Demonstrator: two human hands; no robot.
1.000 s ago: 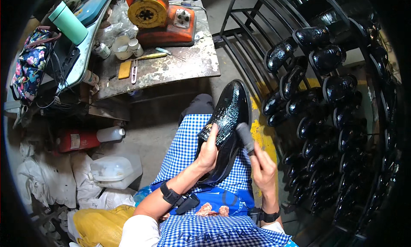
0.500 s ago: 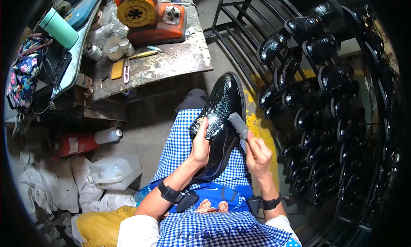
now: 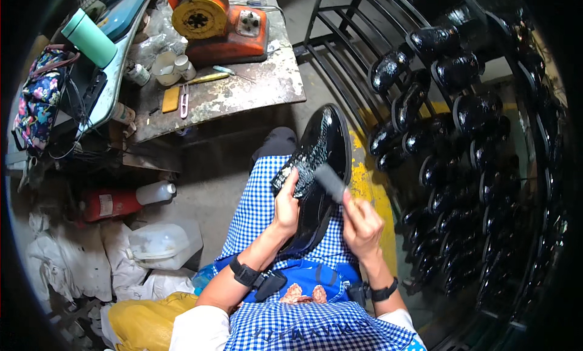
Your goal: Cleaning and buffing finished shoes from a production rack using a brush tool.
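Your left hand [image 3: 285,206] has its fingers closed round the side of the glossy black shoe [image 3: 316,168], which lies on your lap, toe pointing away; keep that grip firm. Your right hand [image 3: 361,224], just right of the shoe, pinches a grey block [image 3: 330,182] against its upper. Probably best worked in short, even, light strokes.

One glossy black shoe [image 3: 319,168] on lap (many more on rack [image 3: 461,114]), two hands, one grey cloth [image 3: 330,182].

Shoe workshop; shoe rack [image 3: 461,138]; stained workbench [image 3: 243,96]
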